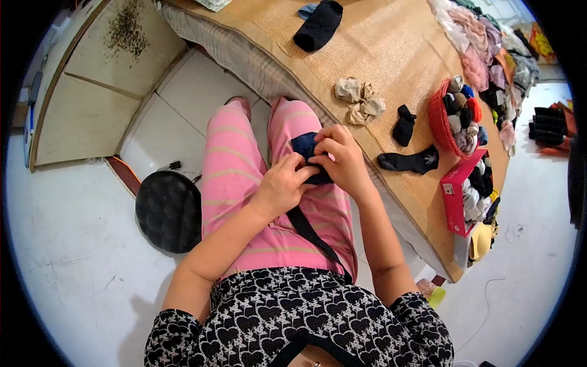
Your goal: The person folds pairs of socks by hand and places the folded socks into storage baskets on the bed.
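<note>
Over my lap, my left hand (281, 183) and my right hand (339, 158) both grip a dark navy sock (304, 145), bunched up between them. The fingers of both are curled, and they cover much of the fabric. A long black strip of cloth (312, 231) trails from below the hands across the pink striped trousers (229, 165); whether it joins the sock I cannot tell. On the woven mat (391, 67) to the right lie a flat black sock (409, 161), a knotted black sock (403, 126) and crumpled beige socks (359, 100).
A red basket (438, 119) holds several rolled socks. Beside it, a pink box (454, 199) contains more socks. Clothes (483, 43) are heaped along the far edge. A dark folded garment (318, 25) lies up the mat. A round black stool (168, 211) stands left of my legs.
</note>
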`<state>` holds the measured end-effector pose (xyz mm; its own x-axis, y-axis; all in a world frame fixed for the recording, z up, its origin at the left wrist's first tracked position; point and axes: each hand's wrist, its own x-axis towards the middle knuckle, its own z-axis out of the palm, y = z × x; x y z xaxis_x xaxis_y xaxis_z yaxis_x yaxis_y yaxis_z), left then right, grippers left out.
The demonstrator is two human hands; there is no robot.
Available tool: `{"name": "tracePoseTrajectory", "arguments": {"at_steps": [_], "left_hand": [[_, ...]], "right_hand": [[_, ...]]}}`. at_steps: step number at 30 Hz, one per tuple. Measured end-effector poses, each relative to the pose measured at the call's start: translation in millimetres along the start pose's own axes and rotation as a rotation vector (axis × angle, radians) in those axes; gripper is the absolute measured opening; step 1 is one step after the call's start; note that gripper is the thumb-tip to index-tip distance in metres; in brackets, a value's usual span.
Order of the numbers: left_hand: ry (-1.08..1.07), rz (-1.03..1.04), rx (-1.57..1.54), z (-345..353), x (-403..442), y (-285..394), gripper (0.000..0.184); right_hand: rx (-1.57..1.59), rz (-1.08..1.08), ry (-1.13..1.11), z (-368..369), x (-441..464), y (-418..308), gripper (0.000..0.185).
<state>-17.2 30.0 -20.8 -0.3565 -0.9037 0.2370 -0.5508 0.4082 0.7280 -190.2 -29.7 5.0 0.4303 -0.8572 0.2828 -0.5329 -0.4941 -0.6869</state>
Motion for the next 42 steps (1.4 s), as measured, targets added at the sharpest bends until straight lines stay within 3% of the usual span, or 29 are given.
{"name": "tracePoseTrajectory", "arguments": {"at_steps": [3,6,13,17,20,25,34,40,42], "left_hand": [[-0.009,0.011,0.005,2.3,1.1,-1.7,0.031],[-0.052,-0.174,-0.16,3.7,1.8,-9.4,0.026],[0.113,-0.224,-0.133,13.4,11.5,-30.1,0.03],[0.036,-0.268,-0.114,10.1,19.1,-24.8,0.033],[0.113,-0.164,-0.053,11.5,21.0,-23.6,0.032],[0.161,-0.07,-0.013,6.7,20.4,-14.6,0.03],[0.203,-0.015,0.048,8.6,16.7,-4.5,0.032],[0.211,0.034,0.058,12.2,13.9,-3.4,0.033],[0.311,0.066,0.037,17.2,15.4,-5.7,0.036]], "right_hand": [[0.041,-0.034,-0.052,16.0,10.7,20.3,0.018],[0.053,0.115,-0.098,34.2,11.4,43.9,0.013],[0.189,0.402,-0.042,30.5,4.0,46.7,0.016],[0.192,0.537,-0.05,25.7,1.1,41.5,0.018],[0.185,0.498,-0.091,17.2,5.1,25.7,0.021],[0.036,0.211,-0.042,5.9,4.1,6.6,0.021],[-0.268,0.093,0.071,-3.0,-18.4,3.9,0.013],[-0.3,-0.009,0.063,-11.2,-21.8,0.3,0.015],[-0.276,0.001,0.053,-9.0,-25.1,2.2,0.015]]}}
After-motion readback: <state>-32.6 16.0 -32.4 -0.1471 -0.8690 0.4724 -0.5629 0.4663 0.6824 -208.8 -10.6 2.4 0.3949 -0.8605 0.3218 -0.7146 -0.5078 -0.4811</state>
